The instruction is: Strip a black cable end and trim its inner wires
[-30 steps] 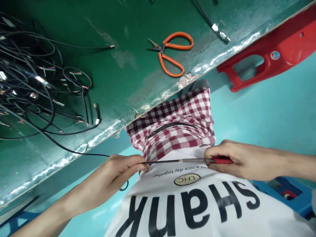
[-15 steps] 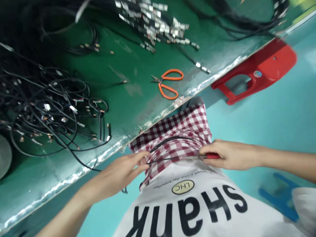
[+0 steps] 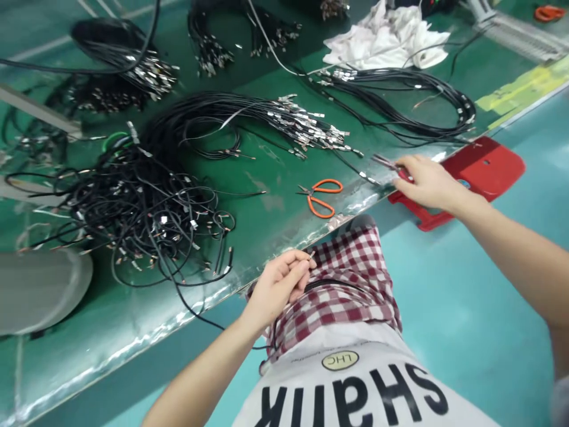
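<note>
A cable is pinched in the closed left hand over the checked cloth, while a tool is gripped in the curled right hand near the table.

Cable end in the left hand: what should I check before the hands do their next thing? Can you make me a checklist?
1. Cable end pinched in the left hand: ok, its tip pokes out past the fingers.
2. Red-handled tool held by the right hand: ok.
3. Tool at the cable end: not ok, they are well apart.
4. Tool's tips open or closed: cannot tell, too small.
5. Orange scissors clear of both hands: ok, lying on the green table.
6. Cable pile untangled: not ok, it is a jumble of loops.
</note>
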Action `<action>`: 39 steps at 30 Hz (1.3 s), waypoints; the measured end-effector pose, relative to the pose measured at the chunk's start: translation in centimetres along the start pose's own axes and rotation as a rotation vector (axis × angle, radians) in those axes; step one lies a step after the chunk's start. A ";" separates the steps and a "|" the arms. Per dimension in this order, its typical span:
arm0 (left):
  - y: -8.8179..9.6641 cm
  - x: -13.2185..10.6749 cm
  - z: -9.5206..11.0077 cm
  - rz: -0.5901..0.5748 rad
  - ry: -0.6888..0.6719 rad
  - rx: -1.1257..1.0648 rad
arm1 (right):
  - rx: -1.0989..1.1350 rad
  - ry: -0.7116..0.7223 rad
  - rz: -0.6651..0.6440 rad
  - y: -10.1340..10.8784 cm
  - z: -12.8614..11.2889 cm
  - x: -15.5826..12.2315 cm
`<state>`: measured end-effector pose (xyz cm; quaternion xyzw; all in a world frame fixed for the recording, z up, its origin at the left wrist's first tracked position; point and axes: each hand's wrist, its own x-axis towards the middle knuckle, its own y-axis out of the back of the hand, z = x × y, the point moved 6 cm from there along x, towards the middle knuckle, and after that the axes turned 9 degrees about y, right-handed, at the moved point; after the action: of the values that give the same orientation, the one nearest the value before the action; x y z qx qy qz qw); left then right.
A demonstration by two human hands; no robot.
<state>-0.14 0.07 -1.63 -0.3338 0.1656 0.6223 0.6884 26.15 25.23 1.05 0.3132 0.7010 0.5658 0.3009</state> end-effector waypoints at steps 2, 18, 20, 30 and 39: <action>-0.3 -0.2 0.0 -0.017 -0.003 -0.087 | -0.076 -0.082 0.061 -1.3 2.1 2.3; -1.1 0.0 -0.3 -0.045 -0.007 -0.155 | 1.124 0.276 0.040 -2.9 -18.3 -4.0; -1.2 0.1 -0.2 -0.028 -0.023 -0.153 | 1.221 0.257 0.023 -3.6 -19.7 -4.7; -0.6 -0.4 0.6 0.168 -0.112 -0.079 | 1.355 0.095 0.097 -4.5 -20.1 -5.1; -0.6 -0.5 0.6 0.284 -0.174 -0.058 | 1.550 0.031 0.055 -6.5 -20.2 -5.5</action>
<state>0.20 0.09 -0.72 -0.2714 0.1329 0.7446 0.5952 13.24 7.60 -1.38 0.4436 0.8926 -0.0747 -0.0283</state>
